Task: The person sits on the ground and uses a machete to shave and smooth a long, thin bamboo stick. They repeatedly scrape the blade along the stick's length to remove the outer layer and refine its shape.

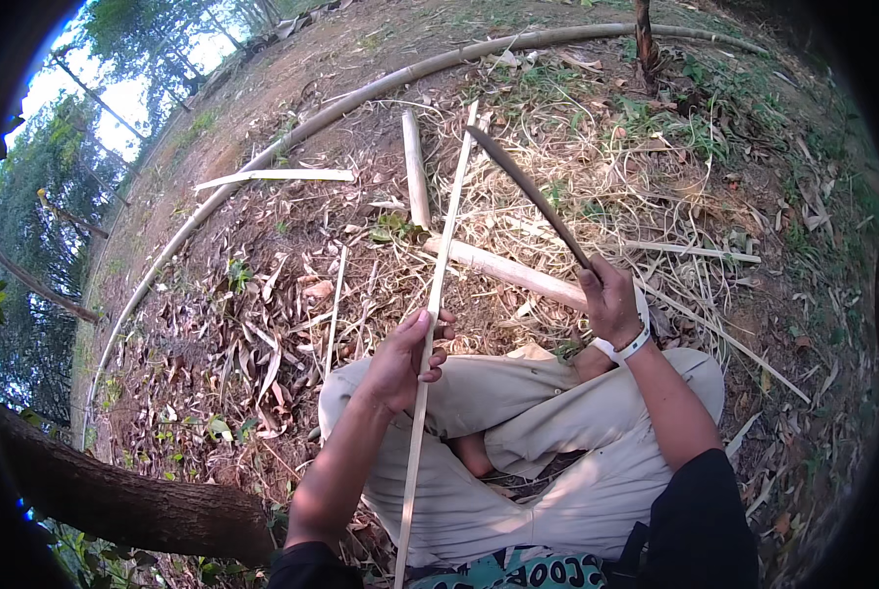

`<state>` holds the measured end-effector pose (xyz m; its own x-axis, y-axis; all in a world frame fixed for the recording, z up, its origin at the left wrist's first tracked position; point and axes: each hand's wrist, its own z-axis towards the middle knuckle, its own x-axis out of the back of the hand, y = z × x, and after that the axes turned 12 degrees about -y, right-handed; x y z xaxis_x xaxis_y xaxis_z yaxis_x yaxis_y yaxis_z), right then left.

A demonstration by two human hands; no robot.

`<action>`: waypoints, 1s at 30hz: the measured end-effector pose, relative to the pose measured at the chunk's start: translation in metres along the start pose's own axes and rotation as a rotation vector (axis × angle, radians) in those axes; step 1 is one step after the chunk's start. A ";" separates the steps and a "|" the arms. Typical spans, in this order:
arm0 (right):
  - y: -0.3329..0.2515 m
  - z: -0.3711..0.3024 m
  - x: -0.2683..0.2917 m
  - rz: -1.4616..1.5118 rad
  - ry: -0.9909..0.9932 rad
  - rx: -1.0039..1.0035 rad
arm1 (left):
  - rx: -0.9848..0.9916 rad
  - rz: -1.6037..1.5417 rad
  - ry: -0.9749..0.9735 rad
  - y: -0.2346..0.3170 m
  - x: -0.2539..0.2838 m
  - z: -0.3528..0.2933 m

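Ground (194, 363): dirt, dry leaves, patches of green. I'm sitting on it, legs crossed.

Long pole (430, 67) lies beyond everything else, showing as a big arc in the wide view, from the left side over to the upper right. It passes a dark upright post (644, 44).

Tree trunk (135, 501), thick and brown, lower left.

Pale trousers (557, 515) on my legs, center bottom.

Pale shavings (646, 187): loose tangle ahead of me, mostly right of center.

Long pale strip (442, 265): runs from the bottom edge of view, over my trousers, away from me. It crosses in front of the near end of a pale log (508, 273) in this view.

Blade (533, 187): long, dark, pointing away and left. Its tip overlaps the strip near the far end; can't tell if they touch.

The log lies crosswise, its right end by my right hand (611, 299). A second round piece (416, 172) is just past its left end.

Right hand: closed round the blade's grip, grip mostly hidden. Left hand (405, 365): gripping the long strip, thumb on top, fingers curled round it.

Short strip (273, 176) upper left, apart from the rest.

White wristband (641, 339) on my right wrist.
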<state>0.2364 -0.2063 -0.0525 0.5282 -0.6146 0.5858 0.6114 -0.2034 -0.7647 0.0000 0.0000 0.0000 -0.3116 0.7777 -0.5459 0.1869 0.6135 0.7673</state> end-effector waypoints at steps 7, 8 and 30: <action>-0.010 -0.009 -0.030 -0.242 -0.124 -0.036 | -0.034 -0.069 0.099 0.006 0.004 0.059; -0.015 -0.011 -0.033 -0.260 -0.137 -0.010 | -0.033 -0.131 0.065 0.003 0.008 0.059; 0.014 0.017 -0.019 -0.440 -0.169 -0.009 | 0.038 -0.152 0.010 -0.020 0.000 0.026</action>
<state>0.2454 -0.1844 -0.0697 0.3091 -0.3364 0.8895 0.7941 -0.4234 -0.4360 0.0203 -0.0081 -0.0239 -0.3479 0.6741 -0.6516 0.1717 0.7291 0.6626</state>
